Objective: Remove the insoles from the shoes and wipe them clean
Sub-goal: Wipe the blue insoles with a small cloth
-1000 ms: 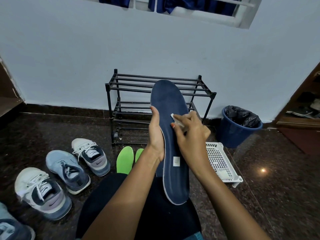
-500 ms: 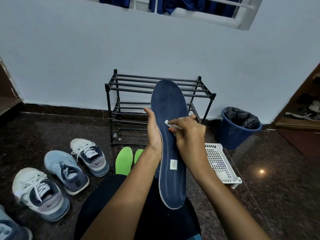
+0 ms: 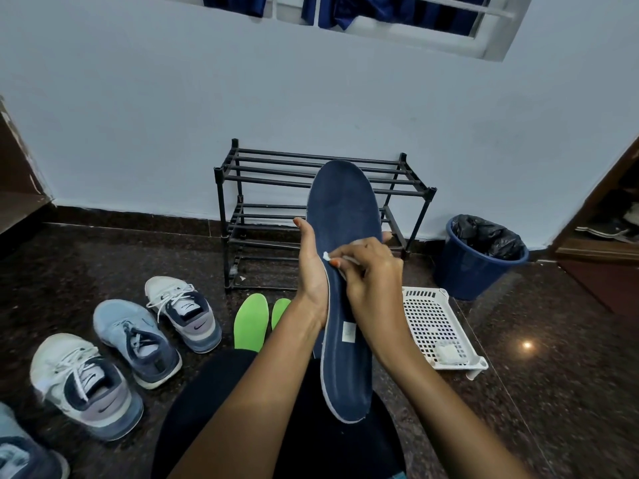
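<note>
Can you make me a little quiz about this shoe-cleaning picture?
1. True or false: the left hand holds the blue insole.
2. What does the right hand pinch against that insole? A) a brush B) a white wipe C) a sponge
3. Fill in: the two green insoles lie on the ____.
Key: 1 true; 2 B; 3 floor.

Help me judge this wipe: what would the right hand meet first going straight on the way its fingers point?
Probably the left hand, gripping the edge of the insole just beyond the right hand; depth is unclear.
</note>
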`<state>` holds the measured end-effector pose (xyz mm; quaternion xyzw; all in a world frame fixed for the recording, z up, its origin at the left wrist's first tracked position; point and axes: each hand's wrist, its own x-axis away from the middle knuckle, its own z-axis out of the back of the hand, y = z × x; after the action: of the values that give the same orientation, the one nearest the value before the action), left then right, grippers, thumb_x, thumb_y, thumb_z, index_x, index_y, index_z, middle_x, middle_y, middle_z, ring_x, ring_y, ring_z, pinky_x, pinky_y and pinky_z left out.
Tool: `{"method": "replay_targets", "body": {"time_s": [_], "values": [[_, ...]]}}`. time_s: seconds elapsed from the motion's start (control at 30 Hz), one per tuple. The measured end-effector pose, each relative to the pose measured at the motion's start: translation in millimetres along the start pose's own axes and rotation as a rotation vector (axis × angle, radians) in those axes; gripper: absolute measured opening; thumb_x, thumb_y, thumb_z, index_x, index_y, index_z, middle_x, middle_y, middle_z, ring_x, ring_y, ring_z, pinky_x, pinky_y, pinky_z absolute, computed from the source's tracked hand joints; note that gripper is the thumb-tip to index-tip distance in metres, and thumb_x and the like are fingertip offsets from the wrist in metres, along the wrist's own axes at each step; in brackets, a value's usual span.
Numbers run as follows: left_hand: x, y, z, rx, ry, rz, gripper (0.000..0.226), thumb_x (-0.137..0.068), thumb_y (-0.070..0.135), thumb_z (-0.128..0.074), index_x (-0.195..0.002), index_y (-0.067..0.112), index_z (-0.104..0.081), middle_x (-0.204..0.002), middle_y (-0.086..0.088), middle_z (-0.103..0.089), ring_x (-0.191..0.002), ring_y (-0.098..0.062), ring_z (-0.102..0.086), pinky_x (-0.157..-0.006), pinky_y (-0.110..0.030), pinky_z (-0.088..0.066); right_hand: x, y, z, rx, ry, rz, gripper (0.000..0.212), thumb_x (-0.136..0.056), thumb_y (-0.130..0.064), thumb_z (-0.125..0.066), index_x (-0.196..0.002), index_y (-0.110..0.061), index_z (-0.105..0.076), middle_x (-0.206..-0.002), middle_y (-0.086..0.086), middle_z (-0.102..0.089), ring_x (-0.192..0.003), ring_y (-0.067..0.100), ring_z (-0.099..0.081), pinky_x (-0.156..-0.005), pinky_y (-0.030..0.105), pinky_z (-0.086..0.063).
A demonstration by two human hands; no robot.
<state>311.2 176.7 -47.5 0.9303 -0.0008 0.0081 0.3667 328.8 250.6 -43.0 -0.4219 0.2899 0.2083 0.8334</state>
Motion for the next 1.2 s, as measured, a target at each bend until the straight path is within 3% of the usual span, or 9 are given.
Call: {"method": "replay_targets", "body": {"time_s": [0.07,0.17,0.23,0.4,0.63,0.8,1.0,1.13,1.2], "values": [[1,3,-1,-0.025,-0.004,-0.019,0.093,-0.091,0.069,-0.01,-0.112,-0.003,-0.065,-0.112,-0.026,-0.064,-0.104,-0.035,-0.064,-0.091,-0.037,-0.053,4,-3,0,-0.002,-0.025,-0.013,0.011,-0.076,-0.006,-0.063,-0.079,-0.013,-0.071,-0.081,0.0,-0.063,-0.079,0.015,-0.057,-0.078,0.046,-0.044],[0,0,-3,-0.014,-0.026,-0.031,0.091,-0.095,0.061,-0.007,-0.081,0.006,-0.077,-0.085,-0.012,-0.073,-0.08,-0.018,-0.071,-0.073,-0.024,-0.058,-1,-3,1,0.056,0.014,-0.033,0.014,-0.077,-0.001,-0.066,-0.078,-0.014,-0.071,-0.083,-0.001,-0.06,-0.081,0.014,-0.054,-0.081,0.025,-0.031],[-4,-4,-1,0.0,-0.023,-0.037,0.083,-0.095,0.061,-0.01,-0.091,0.007,-0.073,-0.086,-0.008,-0.073,-0.081,-0.016,-0.071,-0.075,-0.024,-0.057,-8,-2,0,0.108,0.055,-0.032,0.014,-0.076,0.001,-0.067,-0.078,-0.013,-0.071,-0.083,-0.001,-0.056,-0.081,0.014,-0.051,-0.074,0.019,-0.025],[-6,-3,5,0.004,-0.017,-0.016,0.079,-0.094,0.064,-0.012,-0.102,0.005,-0.064,-0.093,-0.009,-0.073,-0.088,-0.018,-0.069,-0.081,-0.026,-0.056,-8,-3,-6,0.057,0.045,-0.005,0.012,-0.076,-0.002,-0.061,-0.077,-0.01,-0.07,-0.08,0.0,-0.056,-0.079,0.019,-0.053,-0.075,0.036,-0.041],[-1,1,0,-0.044,-0.023,-0.024,0.085,-0.095,0.062,-0.009,-0.093,0.003,-0.07,-0.09,-0.014,-0.073,-0.083,-0.019,-0.071,-0.071,-0.024,-0.057,-4,-5,-1,0.015,0.007,-0.01,0.013,-0.074,-0.001,-0.063,-0.076,-0.011,-0.071,-0.078,-0.002,-0.055,-0.076,0.02,-0.055,-0.074,0.041,-0.045],[-2,-5,1,-0.028,-0.002,-0.015,0.072,-0.097,0.058,-0.014,-0.094,0.006,-0.064,-0.082,-0.005,-0.074,-0.077,-0.013,-0.071,-0.068,-0.021,-0.056,-19,-1,-1,0.048,0.036,-0.035,0.015,-0.078,0.005,-0.064,-0.079,-0.008,-0.071,-0.08,-0.002,-0.052,-0.079,0.02,-0.053,-0.074,0.024,-0.042],[0,3,3,-0.03,0.002,0.049,0.096,-0.089,0.072,-0.012,-0.118,-0.006,-0.059,-0.12,-0.028,-0.06,-0.113,-0.038,-0.059,-0.098,-0.039,-0.049,2,-9,0,-0.066,-0.054,-0.073,0.016,-0.077,0.006,-0.064,-0.08,-0.008,-0.071,-0.08,0.003,-0.056,-0.08,0.017,-0.054,-0.075,0.008,-0.036],[1,2,0,0.006,-0.009,0.031,0.088,-0.091,0.07,-0.012,-0.11,0.0,-0.063,-0.104,-0.017,-0.069,-0.094,-0.025,-0.068,-0.087,-0.031,-0.054,-8,-2,2,-0.013,-0.039,-0.063,0.014,-0.077,0.004,-0.067,-0.079,-0.009,-0.071,-0.08,0.003,-0.056,-0.081,0.022,-0.055,-0.076,0.019,-0.042],[-2,0,1,0.036,-0.015,0.028,0.085,-0.092,0.067,-0.013,-0.1,0.004,-0.069,-0.095,-0.012,-0.072,-0.087,-0.02,-0.07,-0.08,-0.028,-0.057,-16,1,2,0.017,0.001,-0.058,0.013,-0.076,0.003,-0.067,-0.078,-0.009,-0.071,-0.079,0.001,-0.054,-0.081,0.02,-0.055,-0.074,0.01,-0.038]]}}
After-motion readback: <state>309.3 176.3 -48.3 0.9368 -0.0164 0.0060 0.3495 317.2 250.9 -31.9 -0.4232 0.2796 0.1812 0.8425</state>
